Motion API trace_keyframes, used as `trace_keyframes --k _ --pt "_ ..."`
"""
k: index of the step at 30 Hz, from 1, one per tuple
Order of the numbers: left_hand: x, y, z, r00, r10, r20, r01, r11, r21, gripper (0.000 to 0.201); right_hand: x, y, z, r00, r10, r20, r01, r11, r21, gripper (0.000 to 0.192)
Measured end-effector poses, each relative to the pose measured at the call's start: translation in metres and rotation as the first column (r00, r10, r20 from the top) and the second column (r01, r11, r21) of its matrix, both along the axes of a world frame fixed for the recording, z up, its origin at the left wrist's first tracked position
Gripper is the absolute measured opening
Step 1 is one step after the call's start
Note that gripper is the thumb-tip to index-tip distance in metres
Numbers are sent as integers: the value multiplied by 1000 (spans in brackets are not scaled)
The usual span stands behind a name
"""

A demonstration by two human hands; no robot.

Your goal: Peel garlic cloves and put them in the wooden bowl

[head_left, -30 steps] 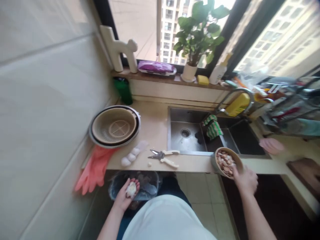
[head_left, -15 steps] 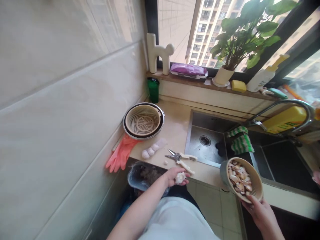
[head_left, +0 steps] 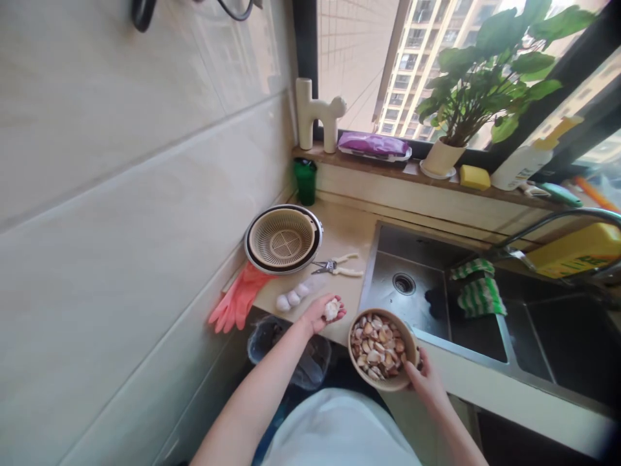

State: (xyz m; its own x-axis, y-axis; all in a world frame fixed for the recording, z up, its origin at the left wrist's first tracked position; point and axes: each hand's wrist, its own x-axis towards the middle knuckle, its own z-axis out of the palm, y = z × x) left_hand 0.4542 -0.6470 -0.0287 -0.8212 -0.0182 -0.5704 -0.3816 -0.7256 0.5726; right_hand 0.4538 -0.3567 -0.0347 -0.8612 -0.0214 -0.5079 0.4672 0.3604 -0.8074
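My left hand point(head_left: 321, 315) is turned palm up over the counter's front edge, fingers curled around a whitish piece of garlic point(head_left: 332, 310). Whether that is a whole bulb or a part of one is hard to tell. My right hand point(head_left: 423, 375) grips the right rim of a beige basin point(head_left: 358, 374), tilted toward me and filled with garlic cloves point(head_left: 378, 346). The basin is close to the right of my left hand. Behind that hand, garlic bulbs in a net bag point(head_left: 294, 298) lie beside kitchen scissors point(head_left: 332, 266) with white handles and spread blades.
A beige colander point(head_left: 284, 238) sits inside a larger bowl at the wall, with pink rubber gloves point(head_left: 239, 299) below it. A lined bin point(head_left: 310, 366) stands under the counter edge. On the right is a steel sink point(head_left: 412, 310) with a green-striped cloth point(head_left: 481, 296).
My right hand has brought the basin of cloves leftward, close to my left hand. The scissors now lie farther back, near the colander. My left hand has shifted slightly left, still holding the garlic.
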Motion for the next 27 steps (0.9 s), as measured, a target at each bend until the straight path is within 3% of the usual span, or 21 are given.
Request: trace_keyframes --k 4,7,9,10,12,14,16,20,23,25,27 --pt "65 -11 5 993 107 -43 -99 984 149 16 -21 -42 2 984 175 -4 -175 984 -37 51" --pt "107 -13 6 978 165 -127 -147 980 137 22 -31 -51 13 966 218 -140 -193 966 173 53" --pt "125 -12 3 968 185 -169 -180 983 42 25 -27 -56 24 889 299 -346 -177 923 342 48" --pt "131 -12 0 964 189 -187 -196 981 -15 27 -21 -62 29 828 366 -425 -213 906 367 42" --pt "138 -12 -8 962 179 -208 -215 963 -165 33 -3 -82 32 704 530 -473 -438 848 298 28" --pt "141 -12 -18 967 132 -216 -203 913 -352 39 20 -113 26 615 660 -432 -671 726 154 23" --pt "143 -14 -29 972 68 -227 -178 842 -509 42 39 -148 11 610 698 -374 -736 675 60 24" --pt "139 -18 -45 969 -6 -246 -181 660 -729 43 54 -197 -21 672 663 -331 -702 712 2 32" --pt "129 -22 -54 965 -15 -260 -219 494 -841 45 54 -210 -34 764 576 -292 -610 791 -35 31" --pt "123 -26 -58 964 -31 -266 -223 456 -862 46 53 -215 -41 823 497 -275 -535 841 -78 29" --pt "120 -29 -63 968 -53 -247 -194 473 -860 46 55 -218 -49 857 443 -264 -488 862 -137 28"
